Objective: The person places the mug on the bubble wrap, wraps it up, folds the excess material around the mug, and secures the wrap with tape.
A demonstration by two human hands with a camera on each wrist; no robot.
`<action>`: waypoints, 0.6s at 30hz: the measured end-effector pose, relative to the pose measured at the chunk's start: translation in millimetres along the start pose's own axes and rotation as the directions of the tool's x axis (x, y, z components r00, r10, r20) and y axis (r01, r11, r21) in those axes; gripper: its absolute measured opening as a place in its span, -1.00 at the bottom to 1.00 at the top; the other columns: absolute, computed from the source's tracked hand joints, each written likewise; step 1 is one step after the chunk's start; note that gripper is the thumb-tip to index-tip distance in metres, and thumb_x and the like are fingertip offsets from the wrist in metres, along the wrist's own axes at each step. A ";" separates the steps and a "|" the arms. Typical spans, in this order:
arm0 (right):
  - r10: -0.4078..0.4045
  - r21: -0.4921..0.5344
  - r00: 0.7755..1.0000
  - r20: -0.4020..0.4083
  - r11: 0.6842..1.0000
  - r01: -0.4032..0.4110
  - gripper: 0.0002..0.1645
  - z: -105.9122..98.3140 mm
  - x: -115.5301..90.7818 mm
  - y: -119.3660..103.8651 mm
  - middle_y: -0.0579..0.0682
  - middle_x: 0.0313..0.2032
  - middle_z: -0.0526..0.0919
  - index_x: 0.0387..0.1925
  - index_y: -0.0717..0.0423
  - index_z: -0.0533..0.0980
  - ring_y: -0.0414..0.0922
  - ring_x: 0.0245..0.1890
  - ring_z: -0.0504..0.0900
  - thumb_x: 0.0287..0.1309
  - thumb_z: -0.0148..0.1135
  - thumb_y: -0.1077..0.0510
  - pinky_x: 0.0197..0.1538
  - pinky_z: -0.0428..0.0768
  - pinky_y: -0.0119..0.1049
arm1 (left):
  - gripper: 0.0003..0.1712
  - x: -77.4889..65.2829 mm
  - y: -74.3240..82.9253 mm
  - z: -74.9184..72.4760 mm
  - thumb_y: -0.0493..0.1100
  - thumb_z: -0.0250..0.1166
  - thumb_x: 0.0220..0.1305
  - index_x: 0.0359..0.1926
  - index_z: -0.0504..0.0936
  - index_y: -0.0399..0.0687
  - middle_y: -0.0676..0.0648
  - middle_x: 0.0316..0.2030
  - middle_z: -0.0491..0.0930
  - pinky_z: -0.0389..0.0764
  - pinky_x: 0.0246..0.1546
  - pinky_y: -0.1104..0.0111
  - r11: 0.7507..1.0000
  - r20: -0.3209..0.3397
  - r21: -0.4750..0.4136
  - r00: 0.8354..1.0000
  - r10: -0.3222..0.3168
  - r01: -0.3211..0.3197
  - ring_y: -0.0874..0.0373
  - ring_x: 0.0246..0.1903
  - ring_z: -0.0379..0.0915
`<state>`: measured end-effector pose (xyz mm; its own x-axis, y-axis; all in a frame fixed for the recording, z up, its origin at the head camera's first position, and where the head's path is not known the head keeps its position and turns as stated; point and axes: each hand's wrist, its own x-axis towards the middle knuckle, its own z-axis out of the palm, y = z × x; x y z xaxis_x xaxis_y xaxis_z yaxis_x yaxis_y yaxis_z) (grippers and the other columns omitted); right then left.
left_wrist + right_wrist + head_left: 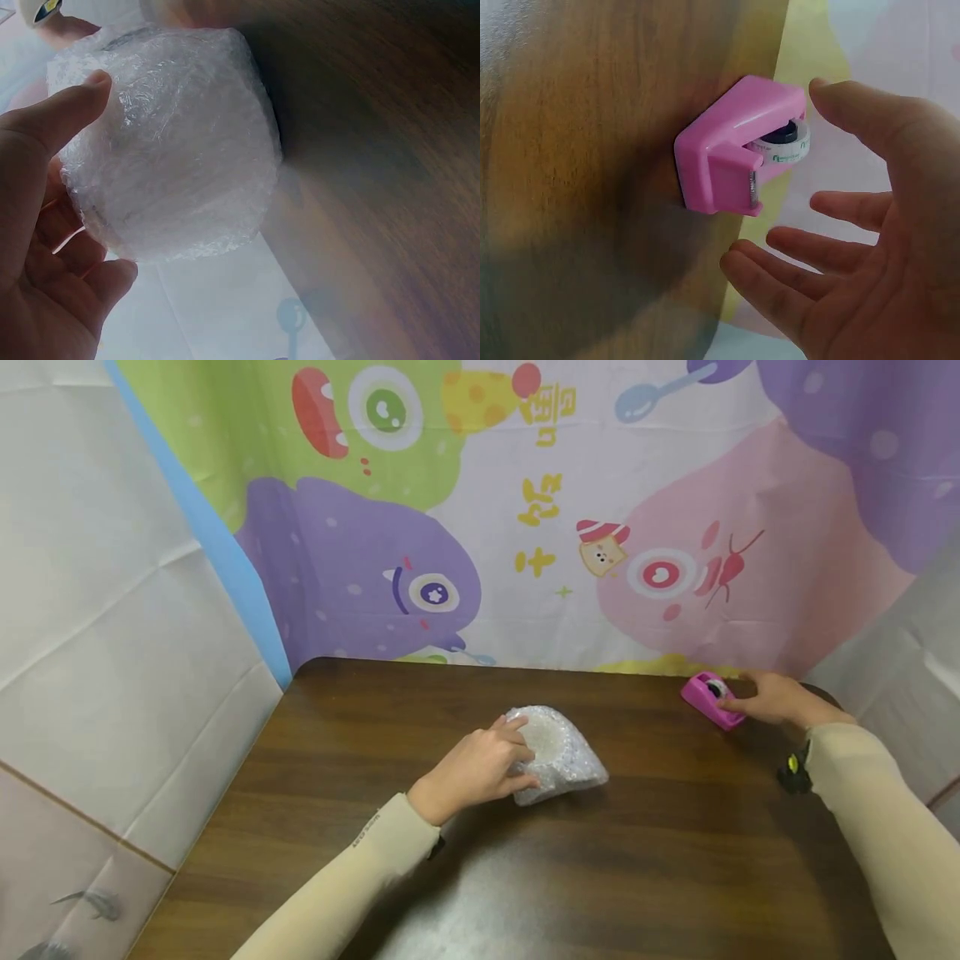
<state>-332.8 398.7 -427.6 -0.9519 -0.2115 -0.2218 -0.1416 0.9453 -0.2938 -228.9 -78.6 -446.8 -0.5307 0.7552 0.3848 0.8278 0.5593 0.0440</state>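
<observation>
A bubble-wrapped bundle (570, 758) stands near the middle of the table; a round rim shows through its top, but what is inside cannot be made out. My left hand (480, 767) grips it from the left side. In the left wrist view the thumb presses one side of the wrapped bundle (180, 142), with curled fingers on the other. Over at the back right sits a pink tape dispenser (707, 702) holding a roll of clear tape (786, 144). My right hand (780, 700) is beside it, fingers spread; the right wrist view shows a gap between fingertips and the dispenser (727, 142).
The brown wooden table (337, 860) runs back to a cartoon-printed cloth (517, 627) hanging behind its far edge. Pale sheets cover the walls at left (135, 610) and right. A dark band with a yellow-green spot (793, 772) is at the right wrist.
</observation>
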 end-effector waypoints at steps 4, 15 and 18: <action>0.037 0.088 0.999 0.006 0.995 -0.038 0.00 4.3 3.0 5.1 0.70 0.22 0.35 0.29 0.65 0.25 0.60 0.22 0.36 0.37 0.22 -0.22 0.25 0.41 0.43 | -0.68 0.1 0.3 0.7 0.10 0.53 0.17 -0.33 0.75 -0.04 0.08 -0.33 0.78 0.48 0.35 -0.03 1.000 -0.001 -0.003 1.000 -0.005 0.005 -0.09 0.30 0.54; 0.098 0.233 0.993 0.068 0.966 -0.111 -0.19 12.0 6.3 12.4 0.47 -0.14 0.64 0.10 0.67 0.38 0.10 -0.27 0.74 0.42 0.17 -0.13 -0.23 0.71 -0.11 | -0.67 0.5 0.0 1.5 0.13 0.52 0.17 -0.34 0.74 -0.02 0.11 -0.34 0.78 0.48 0.35 -0.02 1.000 0.014 0.012 1.000 -0.012 0.012 -0.07 0.31 0.53; 0.117 0.229 0.990 0.075 0.964 -0.131 -0.22 12.1 7.9 11.7 0.37 -0.22 0.68 0.05 0.65 0.41 0.02 -0.32 0.75 0.42 0.16 -0.13 -0.27 0.69 -0.16 | -0.67 0.8 0.4 0.7 0.13 0.52 0.17 -0.34 0.74 -0.02 0.12 -0.35 0.78 0.48 0.35 -0.02 1.000 0.015 0.013 1.000 -0.015 0.014 -0.07 0.31 0.53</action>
<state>-338.7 405.1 -444.1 -0.9388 -0.1176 -0.3239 0.0507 0.8826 -0.4674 -229.1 -77.6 -447.2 -0.5454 0.7520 0.3703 0.8176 0.5746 0.0372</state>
